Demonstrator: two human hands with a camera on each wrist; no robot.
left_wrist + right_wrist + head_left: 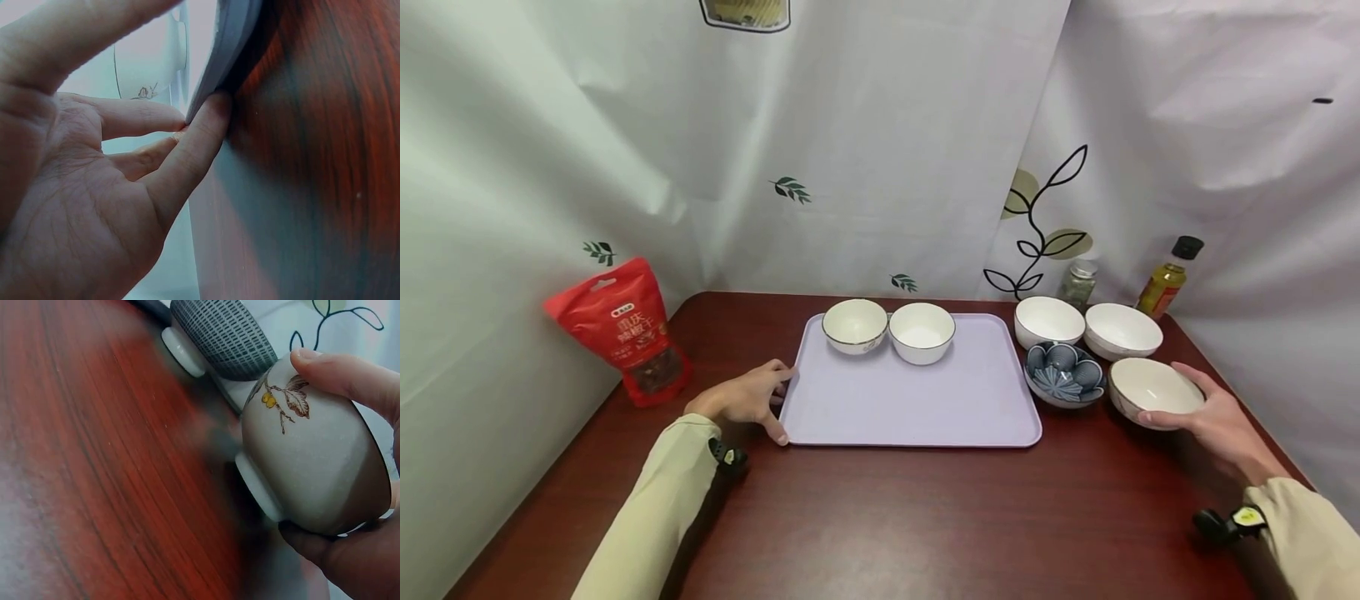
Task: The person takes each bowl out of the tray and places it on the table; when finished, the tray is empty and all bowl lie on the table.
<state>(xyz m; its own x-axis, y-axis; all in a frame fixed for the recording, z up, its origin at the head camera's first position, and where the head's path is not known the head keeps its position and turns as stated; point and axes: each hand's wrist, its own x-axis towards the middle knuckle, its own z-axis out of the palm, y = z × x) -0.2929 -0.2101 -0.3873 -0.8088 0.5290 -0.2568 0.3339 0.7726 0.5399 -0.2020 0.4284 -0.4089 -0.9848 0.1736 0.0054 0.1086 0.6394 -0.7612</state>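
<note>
A dark red table (925, 525) carries a pale lilac tray (917, 412), whose left edge lies just right of the left hand (741, 398); its thumb and fingers are spread wide, the thumb at the near left corner and fingertips touching the edge. A red bag (636, 333) leans at the far left. The right hand (1228, 429), on the right, grips a white bowl (1157, 390) between the thumb, on the near side, and the fingers, at the right; whether its foot touches the table cannot be told. A blue patterned bowl (1060, 383) is just left of it, with two plain bowls (1051, 321) beyond. Two dark-rimmed bowls (922, 332) sit side by side on the tray's far part. At the far right are an oil bottle (1167, 279) and a smaller glass jar (1078, 283).
</note>
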